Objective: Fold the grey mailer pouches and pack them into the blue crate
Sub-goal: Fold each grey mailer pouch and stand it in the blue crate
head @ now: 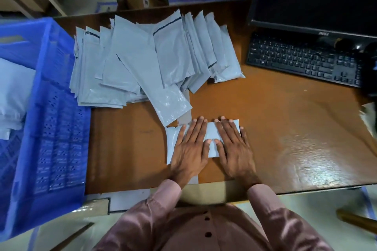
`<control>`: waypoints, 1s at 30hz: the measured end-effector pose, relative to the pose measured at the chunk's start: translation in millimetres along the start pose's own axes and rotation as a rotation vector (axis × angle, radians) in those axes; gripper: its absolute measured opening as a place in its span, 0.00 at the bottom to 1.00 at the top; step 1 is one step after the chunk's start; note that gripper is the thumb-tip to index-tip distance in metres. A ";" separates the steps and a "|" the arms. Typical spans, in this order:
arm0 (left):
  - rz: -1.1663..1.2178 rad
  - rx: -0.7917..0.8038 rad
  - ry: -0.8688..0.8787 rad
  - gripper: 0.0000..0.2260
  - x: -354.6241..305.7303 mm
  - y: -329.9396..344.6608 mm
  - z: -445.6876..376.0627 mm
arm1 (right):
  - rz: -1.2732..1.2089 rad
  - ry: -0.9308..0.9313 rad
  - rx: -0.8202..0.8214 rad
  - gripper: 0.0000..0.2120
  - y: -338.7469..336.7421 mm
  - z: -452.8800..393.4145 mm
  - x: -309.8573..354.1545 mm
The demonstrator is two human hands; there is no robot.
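**Mia:** Where is the pouch (211, 138) right now?

**Sam:** It lies flat on the brown desk (275, 120), right in front of the person, close to the near edge. Both hands are on top of it.

**Mia:** Are the hands holding it?

**Sam:** No. The left hand (190, 149) and the right hand (232, 146) are spread flat, fingers straight, pressing down. They sit side by side and the thumbs almost touch in the middle.

**Mia:** Which way does the pouch run?

**Sam:** Its long side goes from left to right, across the person. It looks folded already, and I think the hands are smoothing the fold.

**Mia:** And where does it go?

**Sam:** Into the blue crate (61, 108). The crate is off to the left, at the desk's left edge. So the pouch has to travel left.

**Mia:** Which hand is closer to the crate?

**Sam:** The left one. I think it would be the easy one to carry the pouch over. There are pale pouches in the crate already.

**Mia:** Are there more to fold?

**Sam:** Yes, a big pile (142, 57) farther back, near the hands but not touching them.
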State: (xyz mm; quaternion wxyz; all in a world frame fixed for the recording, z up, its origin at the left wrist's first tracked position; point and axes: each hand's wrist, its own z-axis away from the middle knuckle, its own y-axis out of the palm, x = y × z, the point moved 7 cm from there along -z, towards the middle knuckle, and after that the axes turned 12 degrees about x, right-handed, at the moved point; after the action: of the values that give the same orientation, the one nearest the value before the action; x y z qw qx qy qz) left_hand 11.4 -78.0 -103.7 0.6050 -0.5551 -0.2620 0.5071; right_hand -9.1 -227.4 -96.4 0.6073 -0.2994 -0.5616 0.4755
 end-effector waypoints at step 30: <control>-0.041 -0.021 0.008 0.27 52.2 -11.6 17.9 | 0.133 -0.050 -0.025 0.27 15.4 -18.1 53.1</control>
State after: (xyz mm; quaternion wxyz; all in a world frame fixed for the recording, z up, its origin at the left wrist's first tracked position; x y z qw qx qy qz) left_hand 17.6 -22.0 -101.3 0.6104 -0.5580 -0.2764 0.4896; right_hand 0.2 -170.1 -92.5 0.5565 -0.3316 -0.5613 0.5151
